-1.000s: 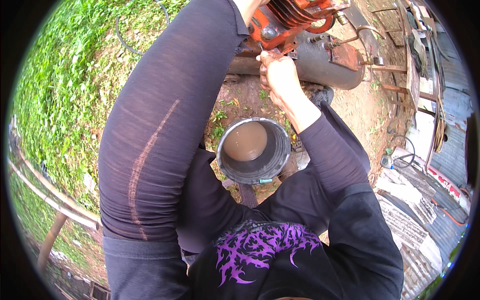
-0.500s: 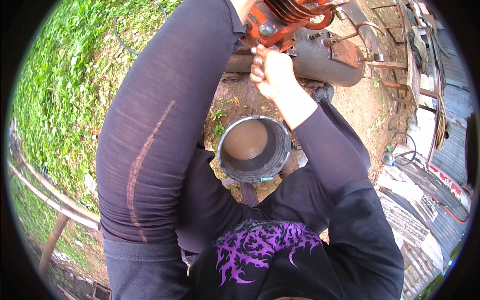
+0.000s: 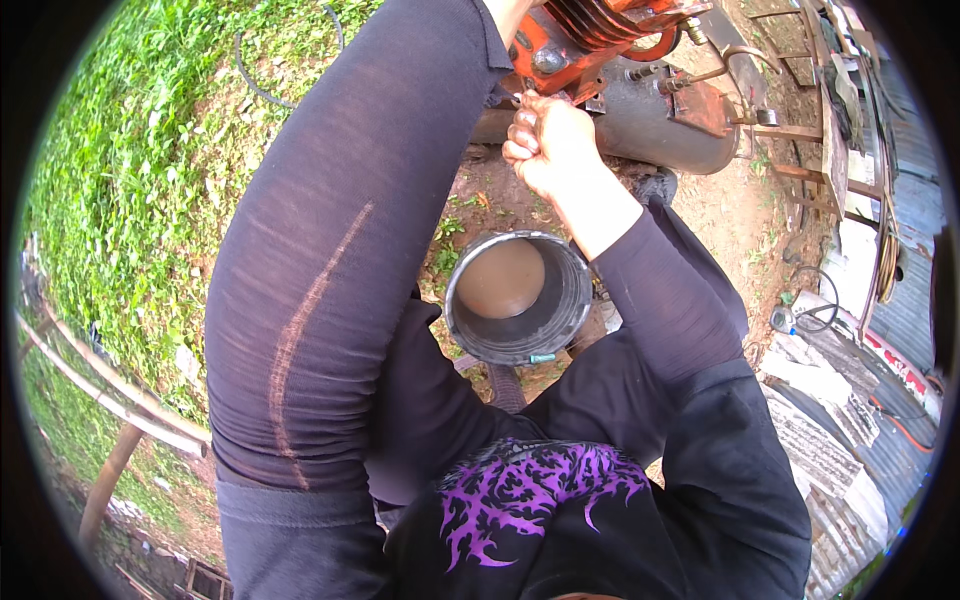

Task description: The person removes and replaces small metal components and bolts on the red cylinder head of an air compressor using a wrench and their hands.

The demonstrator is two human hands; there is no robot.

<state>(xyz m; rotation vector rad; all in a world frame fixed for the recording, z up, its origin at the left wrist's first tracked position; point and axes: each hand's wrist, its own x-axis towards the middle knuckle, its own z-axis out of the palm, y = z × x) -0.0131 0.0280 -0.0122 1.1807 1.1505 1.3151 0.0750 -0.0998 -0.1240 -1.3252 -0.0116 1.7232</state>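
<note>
An orange finned compressor pump (image 3: 575,50) sits over a grey cylindrical tank (image 3: 665,125) at the top of the view. Just below its lower edge, my right hand (image 3: 550,145) is closed, fingers curled and pressed together. Whatever lies in that grip is too small or too hidden to name. My left arm reaches up along the left side, and only a bit of my left hand (image 3: 508,10) shows at the top edge beside the pump; its fingers are hidden. Between my legs stands a black bucket (image 3: 570,300) holding murky brown water (image 3: 502,278).
A small teal piece (image 3: 541,357) is at the bucket's near rim. Copper-coloured pipe and fittings (image 3: 735,60) stick out right of the pump. Corrugated sheets (image 3: 815,420) and a wooden frame (image 3: 835,150) are at the right; grass (image 3: 130,180) and a bent hose (image 3: 250,80) are left.
The whole view has shifted slightly, so everything appears a little further right. My right hand's fingers are curled tighter than before, still at the pump's lower edge.
</note>
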